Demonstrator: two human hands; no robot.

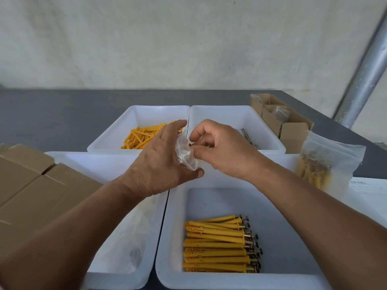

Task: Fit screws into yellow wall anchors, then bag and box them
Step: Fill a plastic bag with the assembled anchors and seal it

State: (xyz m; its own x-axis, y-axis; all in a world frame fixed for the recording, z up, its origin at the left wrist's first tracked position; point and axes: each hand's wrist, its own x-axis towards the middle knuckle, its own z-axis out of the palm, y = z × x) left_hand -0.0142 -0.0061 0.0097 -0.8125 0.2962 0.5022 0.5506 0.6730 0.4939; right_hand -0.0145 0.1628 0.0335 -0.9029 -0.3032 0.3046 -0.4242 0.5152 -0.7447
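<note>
My left hand (161,162) holds a small clear plastic bag (185,152) above the white bins. My right hand (222,149) pinches the bag's open edge between thumb and forefinger. Yellow anchors with screws fitted (219,245) lie stacked in the near right bin (178,268). Loose yellow anchors (142,136) fill the far left bin (134,114). A few loose screws (248,137) lie in the far right bin (270,132), partly hidden by my right hand. A filled, sealed bag of anchors (322,162) stands at the right.
The near left bin (98,164) holds empty clear bags (129,248). Closed cardboard boxes (31,185) sit at the left. Open small cardboard boxes (280,118) stand at the far right on the grey table. A metal pole (364,76) rises beyond the table corner.
</note>
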